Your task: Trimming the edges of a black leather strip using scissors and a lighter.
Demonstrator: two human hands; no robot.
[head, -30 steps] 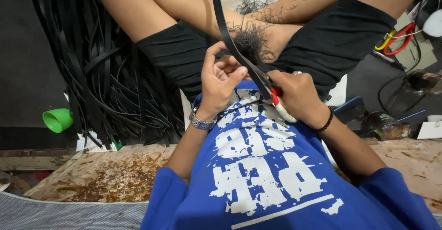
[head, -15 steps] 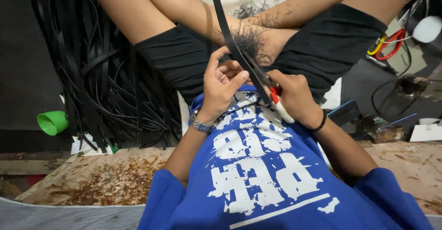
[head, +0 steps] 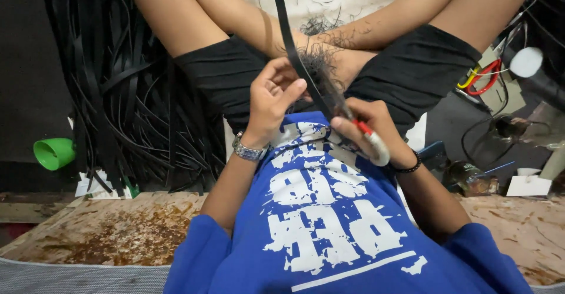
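Note:
I sit cross-legged in black shorts and a blue printed shirt. A long black strip runs from the top of the view down to my lap. My left hand, with a metal watch at the wrist, pinches the strip between fingers and thumb. My right hand, with a dark bracelet at the wrist, grips a cutting tool with a red and white handle; its blade lies against the strip just below my left fingers. Thin black shavings cling to the strip and my lap.
A big heap of black strips lies to the left, with a green cup beside it. Red-handled scissors, cables and small clutter sit at the right. A worn wooden board lies below.
Both hands stay on the strip; the view has shifted slightly, and my right hand with the tool has slid a little along the strip.

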